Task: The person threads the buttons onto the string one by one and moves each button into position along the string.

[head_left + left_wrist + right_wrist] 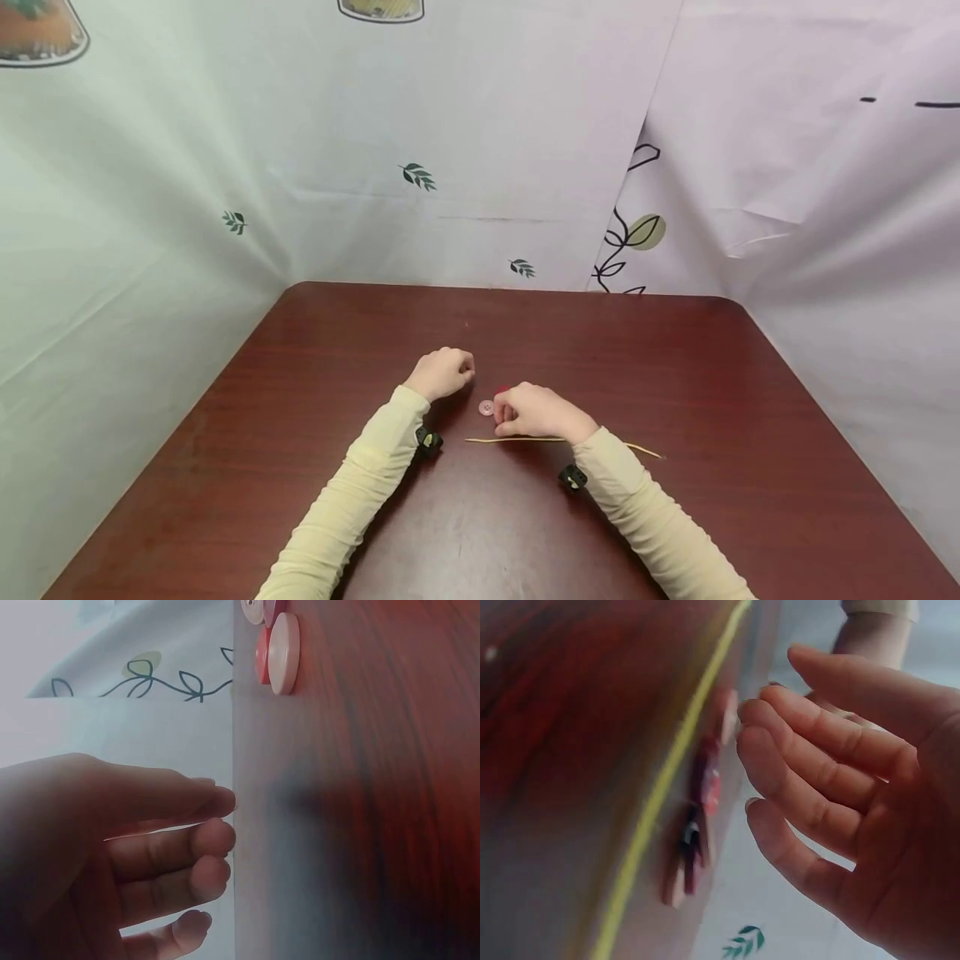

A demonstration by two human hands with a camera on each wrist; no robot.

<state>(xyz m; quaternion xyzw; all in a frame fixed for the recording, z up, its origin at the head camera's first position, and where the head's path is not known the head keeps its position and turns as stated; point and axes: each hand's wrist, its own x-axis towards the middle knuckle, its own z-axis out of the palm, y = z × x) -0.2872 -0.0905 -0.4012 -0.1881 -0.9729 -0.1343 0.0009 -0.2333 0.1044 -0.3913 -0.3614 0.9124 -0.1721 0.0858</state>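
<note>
My right hand point(542, 412) hovers over a small group of buttons, its fingers bent loosely with nothing between them in the right wrist view. Beside its fingertips lies a pale pink button point(486, 407), and a red button point(502, 389) peeks out behind the knuckles. A yellow cord point(480, 440) stretches across the table beneath this hand and wrist, which hide its middle. To the left, my left hand point(442, 373) is held low above the table, fingers loosely curled and holding nothing. Past its fingertips a pale button point(286, 654) leans against others in the left wrist view.
The dark red-brown table point(315, 350) has rounded far corners. White cloth point(480, 100) printed with leaves hangs behind it and along both sides. Several buttons, some dark point(692, 832), lie close together beyond the cord and are blurred in the right wrist view.
</note>
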